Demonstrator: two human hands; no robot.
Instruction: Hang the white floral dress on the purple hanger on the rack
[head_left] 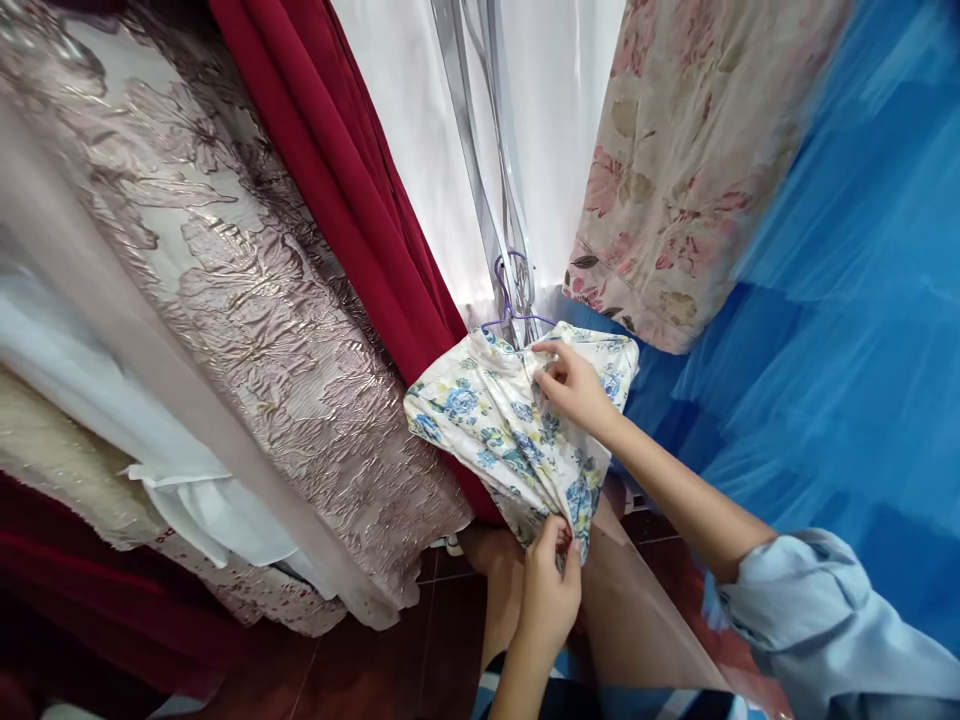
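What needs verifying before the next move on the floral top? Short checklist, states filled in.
1. Left hand on cloth: ok, fingers pinch the lower part of the floral top.
2. Right hand placed: ok, at the front, by the neckline. Whether it grips: cannot tell.
3. Purple hanger in the top: ok, it shows at the neckline.
4. Hanger hook supported: cannot tell, it overlaps the grey strips in view.
5. Cloth smooth: not ok, folds gather toward the left hand.
6. Clear of red drape: cannot tell, they overlap in view.

The top [517, 430] is on a hanger [505, 297] at frame centre, between hanging garments [262, 330] at left and a gown [847, 300] at right.
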